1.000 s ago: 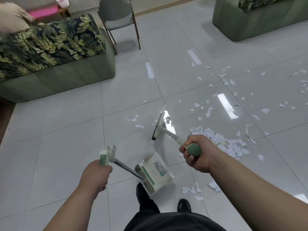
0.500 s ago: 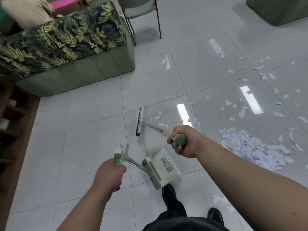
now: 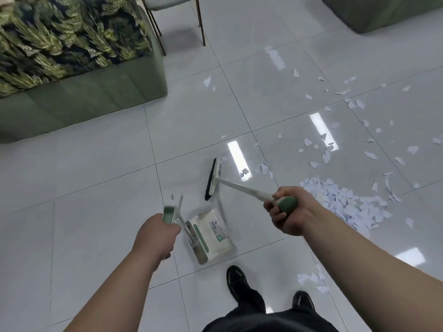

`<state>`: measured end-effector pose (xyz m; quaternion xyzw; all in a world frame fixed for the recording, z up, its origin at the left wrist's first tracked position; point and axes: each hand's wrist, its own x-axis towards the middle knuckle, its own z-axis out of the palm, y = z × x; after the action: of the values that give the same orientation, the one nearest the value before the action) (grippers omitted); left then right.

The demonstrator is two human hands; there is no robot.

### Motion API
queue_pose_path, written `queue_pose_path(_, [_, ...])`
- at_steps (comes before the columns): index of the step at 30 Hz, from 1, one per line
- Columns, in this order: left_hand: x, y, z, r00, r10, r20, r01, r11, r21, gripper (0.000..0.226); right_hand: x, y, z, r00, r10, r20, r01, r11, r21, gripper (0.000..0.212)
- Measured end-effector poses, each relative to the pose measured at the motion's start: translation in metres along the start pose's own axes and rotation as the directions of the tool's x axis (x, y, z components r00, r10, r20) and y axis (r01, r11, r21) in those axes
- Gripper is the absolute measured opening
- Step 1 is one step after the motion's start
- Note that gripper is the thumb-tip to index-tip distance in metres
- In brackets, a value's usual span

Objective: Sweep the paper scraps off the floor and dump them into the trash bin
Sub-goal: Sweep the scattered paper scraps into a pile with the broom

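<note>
My right hand (image 3: 286, 212) grips the green end of a white broom (image 3: 242, 186); its black-bristled head (image 3: 212, 178) is low over the grey tile floor, left of the scraps. My left hand (image 3: 155, 233) grips the green handle of a white dustpan (image 3: 211, 236), which is by my feet. A dense pile of white paper scraps (image 3: 342, 202) lies on the floor to the right of my right hand. Loose scraps (image 3: 326, 149) are scattered beyond it, and a few scraps (image 3: 311, 279) lie near my right shoe. No trash bin is in view.
A green sofa with a leaf-print cover (image 3: 72, 68) fills the upper left. Chair legs (image 3: 179, 27) stand behind it. Another green sofa corner (image 3: 383, 13) is at the upper right. My black shoes (image 3: 237, 281) stand at the bottom centre.
The view has swung left and down. The broom head swept left past a few small scraps, then came back right to the floor ahead of the dustpan. Both hands keep their grips.
</note>
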<state>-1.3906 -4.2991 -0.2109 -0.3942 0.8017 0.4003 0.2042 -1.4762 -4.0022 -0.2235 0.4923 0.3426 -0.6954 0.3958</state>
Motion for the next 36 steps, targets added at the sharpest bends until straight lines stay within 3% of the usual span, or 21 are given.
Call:
queue_pose_path(5, [0.012,0.016,0.001,0.997,0.064,0.052,-0.065,0.998,0.013,0.008,-0.033,-0.003,-0.019,0.989,-0.062,-0.136,0.086,0.980,0.178,0.033])
queue_pose_path(10, [0.012,0.031,0.006,0.990,0.112,0.086,-0.112,0.994,-0.001,0.006,-0.057,-0.016,-0.033,0.957,-0.152,-0.245,0.200,0.963,0.182,0.039])
queue_pose_path(14, [0.009,0.038,0.008,0.987,0.125,0.102,-0.125,0.992,-0.009,0.007,-0.064,-0.027,-0.041,0.925,-0.215,-0.314,0.271,0.951,0.148,0.024])
queue_pose_path(19, [0.008,0.044,0.007,0.990,0.115,0.083,-0.111,0.993,-0.049,0.011,-0.073,-0.035,-0.048,0.928,-0.269,-0.259,0.307,0.944,0.118,0.007])
queue_pose_path(25, [0.011,0.061,0.003,0.996,0.071,0.052,-0.066,0.993,-0.099,0.014,-0.066,-0.053,-0.036,0.959,-0.281,-0.045,0.285,0.951,0.118,0.031])
queue_pose_path(31, [0.025,0.089,0.009,1.000,0.010,0.028,-0.008,0.995,-0.096,0.015,-0.027,-0.107,0.022,0.970,-0.213,0.119,0.204,0.976,0.080,0.048])
queue_pose_path(36, [0.048,0.125,0.017,0.998,-0.056,-0.024,0.054,0.997,-0.058,0.012,0.012,-0.163,0.072,0.989,-0.109,0.098,0.092,0.981,0.169,0.028])
